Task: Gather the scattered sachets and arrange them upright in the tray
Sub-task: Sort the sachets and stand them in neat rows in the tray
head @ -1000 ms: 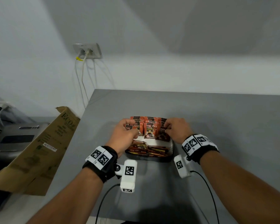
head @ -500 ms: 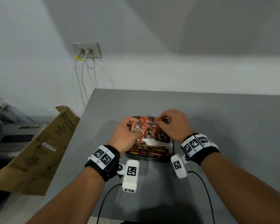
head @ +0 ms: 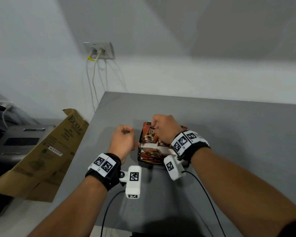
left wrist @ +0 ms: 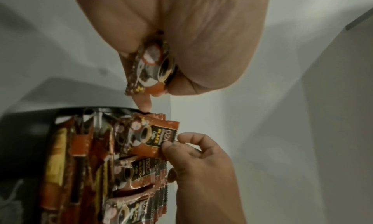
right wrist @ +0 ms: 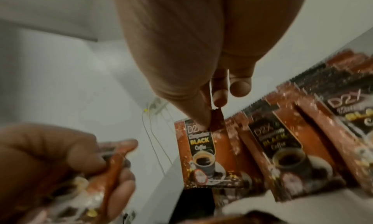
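While both hands work at the tray: two sachets are gripped.
Left hand (head: 122,141): curled round an orange-brown foil coffee sachet (left wrist: 150,69), left of the black tray (head: 140,158).
Right hand (head: 164,129): pinches the top edge of an upright front sachet (head: 149,135) in the tray.
Tray: on the grey surface (head: 229,134), flat sachets (head: 149,155) in its near part.

Bare table (head: 229,134) right of tray (head: 139,157); cardboard box (head: 46,154) crowding the left edge
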Available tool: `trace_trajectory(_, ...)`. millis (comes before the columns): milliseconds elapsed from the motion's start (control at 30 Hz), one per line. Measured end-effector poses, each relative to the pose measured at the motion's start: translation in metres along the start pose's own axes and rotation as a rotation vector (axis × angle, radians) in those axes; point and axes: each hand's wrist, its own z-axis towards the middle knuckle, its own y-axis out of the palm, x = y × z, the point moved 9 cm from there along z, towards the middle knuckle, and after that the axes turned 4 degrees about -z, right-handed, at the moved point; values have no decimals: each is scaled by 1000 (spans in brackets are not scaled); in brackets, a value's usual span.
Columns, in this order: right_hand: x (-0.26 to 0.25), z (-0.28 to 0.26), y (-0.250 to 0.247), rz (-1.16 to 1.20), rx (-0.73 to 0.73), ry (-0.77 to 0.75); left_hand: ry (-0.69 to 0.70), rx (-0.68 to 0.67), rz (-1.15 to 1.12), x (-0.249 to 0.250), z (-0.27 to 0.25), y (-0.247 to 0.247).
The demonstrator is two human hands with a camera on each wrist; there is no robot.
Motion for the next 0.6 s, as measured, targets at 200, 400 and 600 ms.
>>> trace_trajectory(200,-5,13,34,-111,-143,7,46,-17,84,-2,1,-12)
trace_trajectory(400,-6,18,37,-145,-144,-3,56,-29,95,-4,5,-13)
trace_trajectory(600,-4,14,29,-98,-134,35,80,-69,128,-3,6,-8)
